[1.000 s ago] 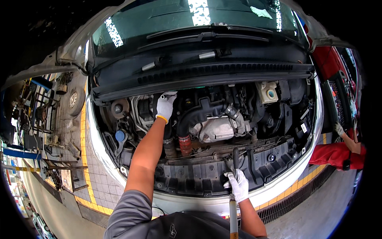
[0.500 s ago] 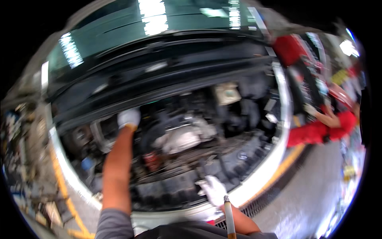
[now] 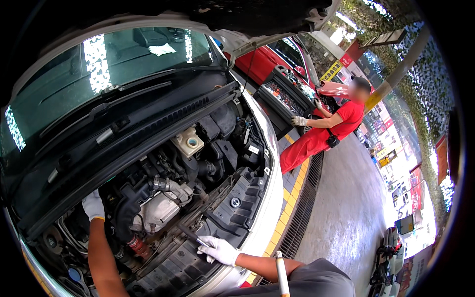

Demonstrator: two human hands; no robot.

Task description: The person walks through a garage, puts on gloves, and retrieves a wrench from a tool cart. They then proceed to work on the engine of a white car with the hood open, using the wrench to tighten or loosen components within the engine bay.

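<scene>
Dark tool handle (image 3: 190,235) pokes up out of the right hand (image 3: 217,250), white-gloved fingers wrapped tight round its lower end at the engine bay's front edge. Left hand (image 3: 93,205) sits deep beside the engine (image 3: 158,210); its grasp can't be told. Risk: the tool could slip sideways and knock hoses just above the grip.

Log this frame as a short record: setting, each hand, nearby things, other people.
setting: open engine bay of a white car, bonnet raised
left hand: white glove, reaching deep among the engine parts; grip hidden
right hand: white glove, gripping a dark slim metal tool at the front panel
nearby: white fluid reservoir
others: person in red overalls at a tool cabinet
</scene>
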